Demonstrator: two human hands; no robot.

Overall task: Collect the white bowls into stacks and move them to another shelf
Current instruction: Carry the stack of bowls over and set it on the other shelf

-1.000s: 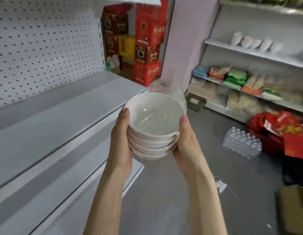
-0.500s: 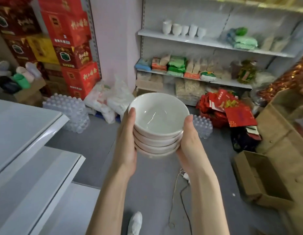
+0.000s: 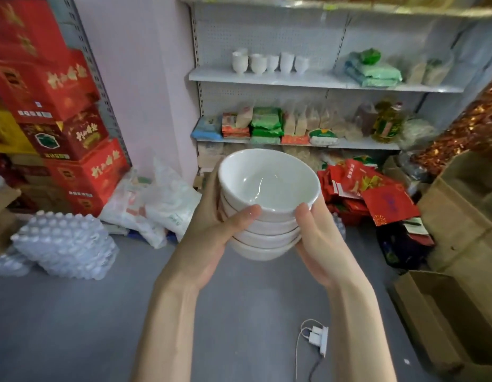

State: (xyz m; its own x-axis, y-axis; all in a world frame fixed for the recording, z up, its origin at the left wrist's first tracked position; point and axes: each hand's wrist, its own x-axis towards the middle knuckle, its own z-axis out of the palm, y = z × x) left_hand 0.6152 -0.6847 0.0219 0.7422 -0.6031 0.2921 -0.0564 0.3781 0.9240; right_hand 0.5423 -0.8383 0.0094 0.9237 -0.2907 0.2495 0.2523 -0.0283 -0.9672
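Against the left edge stands a pile of red cartons (image 3: pixel 60 86), and at its foot a shrink-wrapped pack of bottles (image 3: pixel 63 244) lies on the grey floor (image 3: pixel 74 326), with white plastic bags (image 3: pixel 156 205) just beside it by the wall. The left hand (image 3: pixel 211 235) grips the stack of white bowls (image 3: pixel 267 235) from its left side, thumb laid across the near wall of the top bowl and fingers curled behind, out of sight. The stack, four bowls nested upright, is held in the air between both hands, above the floor and in front of the shelving. Behind it, white cups (image 3: pixel 269 62) stand in a row at the left end of the upper shelf (image 3: pixel 308 81); a lower shelf carries coloured packets (image 3: pixel 267 125). The right hand (image 3: pixel 319 244) clasps the stack's right side, thumb pressed to the top bowl's wall, palm against the lower bowls. A white plug adapter (image 3: pixel 319 337) with its cord lies on the floor below. Further right, red packets (image 3: pixel 382 199) are heaped on the floor, and brown cardboard boxes (image 3: pixel 459 224) fill the right edge.
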